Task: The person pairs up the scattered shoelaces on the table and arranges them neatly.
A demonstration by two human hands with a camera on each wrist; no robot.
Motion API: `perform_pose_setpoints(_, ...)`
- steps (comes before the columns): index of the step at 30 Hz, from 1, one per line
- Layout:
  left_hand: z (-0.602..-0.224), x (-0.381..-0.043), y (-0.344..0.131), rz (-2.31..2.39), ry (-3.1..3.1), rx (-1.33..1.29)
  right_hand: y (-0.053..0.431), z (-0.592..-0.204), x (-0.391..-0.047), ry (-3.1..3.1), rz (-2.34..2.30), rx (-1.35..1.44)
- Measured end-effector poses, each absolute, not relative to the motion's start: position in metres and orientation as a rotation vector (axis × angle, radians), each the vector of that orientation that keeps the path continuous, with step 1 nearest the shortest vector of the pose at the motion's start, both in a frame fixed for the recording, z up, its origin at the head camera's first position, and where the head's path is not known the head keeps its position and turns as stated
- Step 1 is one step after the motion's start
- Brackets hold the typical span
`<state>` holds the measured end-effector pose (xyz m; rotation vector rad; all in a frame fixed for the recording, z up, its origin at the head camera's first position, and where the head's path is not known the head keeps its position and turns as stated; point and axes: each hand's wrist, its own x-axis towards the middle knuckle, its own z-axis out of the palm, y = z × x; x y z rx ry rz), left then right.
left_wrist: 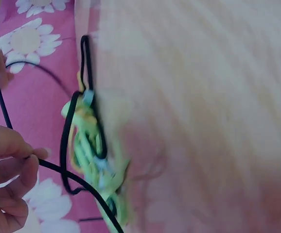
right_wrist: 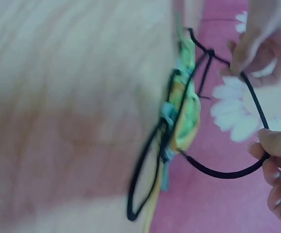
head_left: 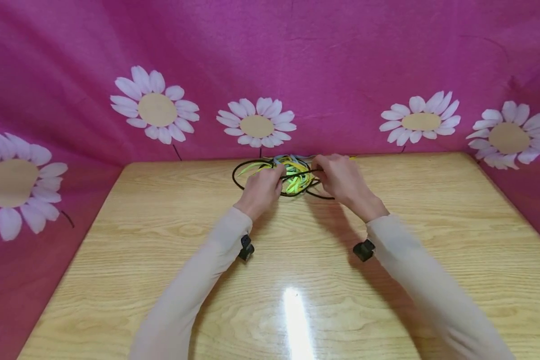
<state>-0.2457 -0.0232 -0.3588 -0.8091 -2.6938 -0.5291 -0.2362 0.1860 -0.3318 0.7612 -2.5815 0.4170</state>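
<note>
My left hand [head_left: 263,189] pinches a thin black cord [head_left: 301,174] between thumb and fingertips. A short way to the right, my right hand [head_left: 342,180] pinches the same cord, and a stretch of it spans the gap between them. Under and behind the hands lies a tangled heap of yellow, green and pale blue laces [head_left: 297,182]. Loops of the black cord [left_wrist: 89,187] hang down over the heap in the left wrist view. The right wrist view has the cord [right_wrist: 228,175] curving from my right fingertips back to the heap, with a knot-like crossing near my left hand.
The heap sits at the far edge of a wooden table [head_left: 270,280]. Behind it rises a pink cloth [head_left: 333,75] printed with large white flowers, which also covers both sides. Small black cameras [head_left: 246,248] are strapped at both wrists.
</note>
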Motion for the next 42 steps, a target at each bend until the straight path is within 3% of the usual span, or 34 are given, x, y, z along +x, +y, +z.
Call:
perform_pose_setpoints(19,-0.323,-0.251,-0.075,-0.542,-2.586,-0.714,0.245,-0.282,-0.222,-2.448,0.465,0.438)
perform_pose_setpoints(42,-0.317,-0.239,-0.159,-0.522,-2.539,-0.552,0.348,-0.282,-0.194,-2.388,0.342,0.238)
